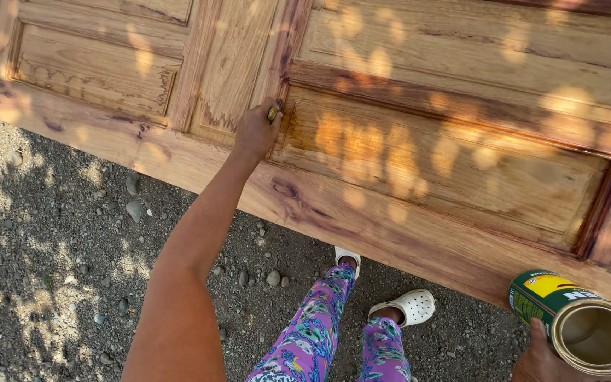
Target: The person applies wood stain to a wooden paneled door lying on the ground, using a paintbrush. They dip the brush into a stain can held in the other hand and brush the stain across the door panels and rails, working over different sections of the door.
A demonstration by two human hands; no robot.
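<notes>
Left hand [256, 132] fingers clamped on a small brush [273, 112], its tip just past the fingers, touching the wooden door [419, 148] panel groove. Right hand [542, 357] fingers wrapped under an open green can [578, 322], door edge just above them.

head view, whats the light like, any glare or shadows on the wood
Head view: dappled sunlight spots the glossy wooden door; leaf shadows cover the gravel ground; the left hand and the open can in the right hand sit in shade; all is fairly sharp.
</notes>
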